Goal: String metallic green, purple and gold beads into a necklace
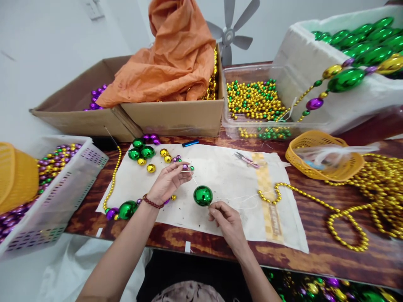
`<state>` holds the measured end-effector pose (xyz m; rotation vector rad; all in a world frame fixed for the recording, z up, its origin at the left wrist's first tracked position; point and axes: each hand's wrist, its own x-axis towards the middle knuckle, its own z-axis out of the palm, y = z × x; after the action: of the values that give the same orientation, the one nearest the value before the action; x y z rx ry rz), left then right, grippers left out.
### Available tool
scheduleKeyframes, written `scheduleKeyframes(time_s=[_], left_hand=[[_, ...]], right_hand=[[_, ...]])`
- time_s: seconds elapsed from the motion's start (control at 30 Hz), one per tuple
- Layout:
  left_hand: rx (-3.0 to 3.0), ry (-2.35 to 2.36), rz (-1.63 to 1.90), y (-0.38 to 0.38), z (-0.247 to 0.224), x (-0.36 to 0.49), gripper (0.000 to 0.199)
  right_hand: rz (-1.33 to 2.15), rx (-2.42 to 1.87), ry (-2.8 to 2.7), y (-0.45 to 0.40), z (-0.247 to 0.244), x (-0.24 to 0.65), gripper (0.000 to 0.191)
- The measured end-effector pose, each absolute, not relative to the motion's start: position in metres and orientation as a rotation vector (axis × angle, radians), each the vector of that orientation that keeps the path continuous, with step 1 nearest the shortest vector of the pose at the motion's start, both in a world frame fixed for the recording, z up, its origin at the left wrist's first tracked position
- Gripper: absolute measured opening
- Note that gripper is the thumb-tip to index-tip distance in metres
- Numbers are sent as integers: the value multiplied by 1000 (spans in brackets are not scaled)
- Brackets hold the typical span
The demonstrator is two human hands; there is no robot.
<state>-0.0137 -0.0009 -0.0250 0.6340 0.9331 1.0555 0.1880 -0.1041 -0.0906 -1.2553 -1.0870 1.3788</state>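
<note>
My left hand (172,179), with a dark red beaded bracelet at the wrist, has its fingertips pinched on a small purple bead (185,167). A small green bead (192,168) shows just beside those fingertips. A thin white string (194,179) runs down from there to a large shiny green bead (203,196) over the cloth. My right hand (227,220) pinches the string close at the lower right end of the large bead. Loose string trails right toward a gold bead strand (270,198). A strand with a large green bead (127,209) lies partly behind my left forearm.
The white cloth (220,167) bears loose green and gold beads (151,168), thread snips (247,160) and a blue pen (190,143). Around it stand a cardboard box (170,119), clear bin (233,123), foam box (292,50), yellow basket (327,167) and white crate (75,176).
</note>
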Motion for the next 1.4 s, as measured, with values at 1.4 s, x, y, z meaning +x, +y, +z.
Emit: scheduleKeyframes(time_s=[1.4], left_hand=[[792, 972, 935, -10, -27, -5, 26]], right_hand=[[1381, -1348, -1107, -108, -97, 195, 24]])
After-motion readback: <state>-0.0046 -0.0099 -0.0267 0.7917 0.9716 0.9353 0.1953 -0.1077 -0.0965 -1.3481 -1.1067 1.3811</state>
